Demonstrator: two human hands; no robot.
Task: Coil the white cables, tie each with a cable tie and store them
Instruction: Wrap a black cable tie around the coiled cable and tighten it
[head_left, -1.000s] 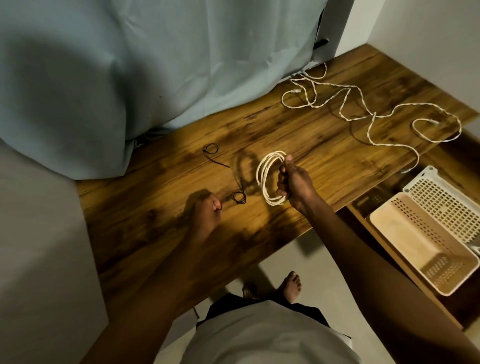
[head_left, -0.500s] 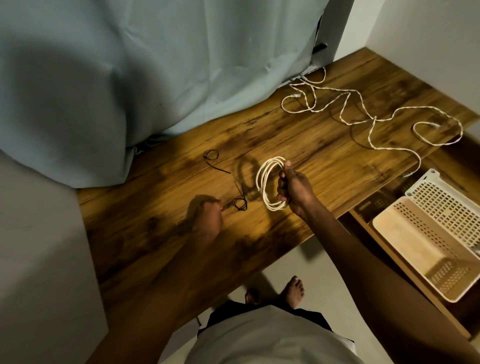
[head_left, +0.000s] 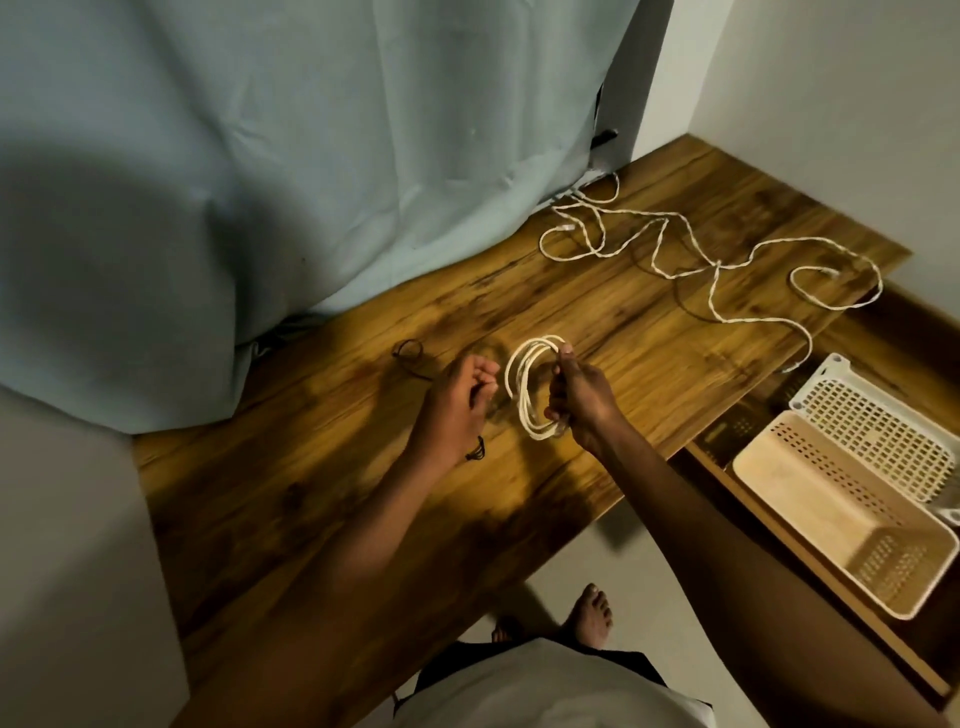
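Wooden desk (head_left: 322, 499) under a pale blue curtain (head_left: 260, 182), white wall at the far right, bare floor below — the person stands at the near edge.

Off the right end, lower down, sits a cream plastic basket (head_left: 810, 499) beside a white mesh one (head_left: 883, 421); likely where the finished coils go.

Loose white cable (head_left: 717, 270) sprawls across the far right of the desk, well apart from both hands, not yet coiled.

Coiled cable (head_left: 527, 395): held up off the desk, its loop stood on edge, long axis running away from the person. Right hand (head_left: 579, 397) grasps it along the loop's right side, fingers curled round the strands.

Left hand (head_left: 457, 400) is just left of the coil, fingers curled. A black cable tie (head_left: 477, 451) hangs from under its heel, so it seems to hold it, though the grip itself is hidden. The tie has only a short way rightward to reach the loop's open left side — the left hand is the nearer one for wrapping.

Second black tie (head_left: 410, 351) lies on the desk beyond the left hand.

Change from a second ago: the left hand was flat down by a tie lying on the desk; it has since risen beside the coil, and that tie is gone from the wood.
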